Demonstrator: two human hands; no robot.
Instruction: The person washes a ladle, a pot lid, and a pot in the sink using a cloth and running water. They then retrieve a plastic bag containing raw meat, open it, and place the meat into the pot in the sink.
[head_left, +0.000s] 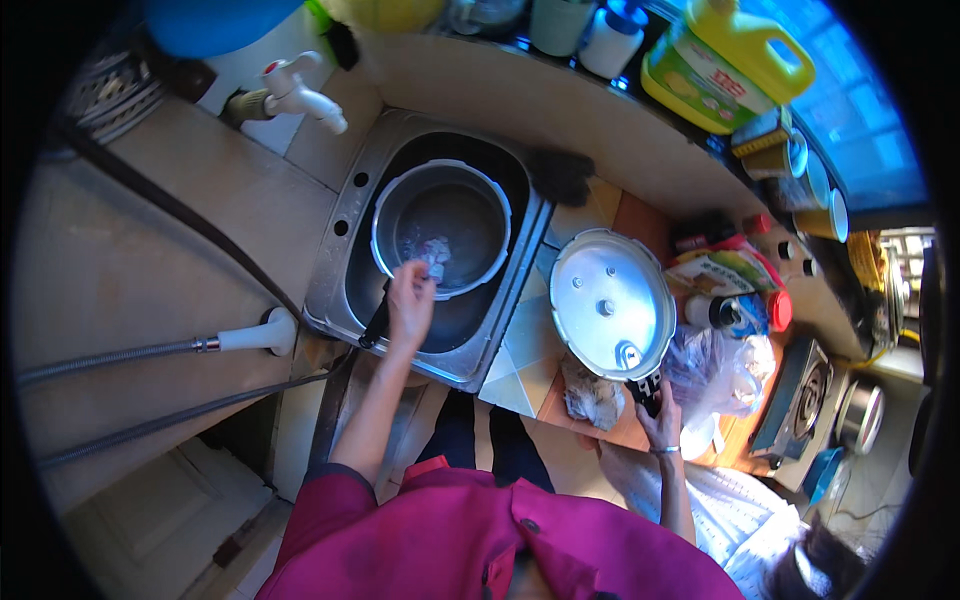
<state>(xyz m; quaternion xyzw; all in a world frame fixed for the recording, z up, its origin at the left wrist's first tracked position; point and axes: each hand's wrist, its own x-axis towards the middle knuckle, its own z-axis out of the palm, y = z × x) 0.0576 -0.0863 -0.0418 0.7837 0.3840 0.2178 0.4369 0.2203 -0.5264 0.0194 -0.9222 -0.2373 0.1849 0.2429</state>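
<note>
A pressure cooker pot (386, 202) sits in the stainless steel sink (450, 367), its black handle (376, 319) towards me. My left hand (411, 300) reaches over the pot's near rim. Its fingertips pinch a whitish, crumpled wad (435, 255) inside the pot; its material is unclear. To the right, the round metal pressure cooker lid (611, 289) shows its inner face, with small valve fittings. My right hand (661, 420), with a bracelet at the wrist, grips the lid's black handle (646, 391). A crumpled pale cloth (591, 394) lies beside the lid's lower edge.
A white tap (304, 97) juts from the left wall. Bottles and a yellow detergent jug (724, 67) line the ledge. Right of the lid are plastic bags (724, 371) and a gas stove (799, 401). Another person in a white patterned garment (724, 499) is close at my right.
</note>
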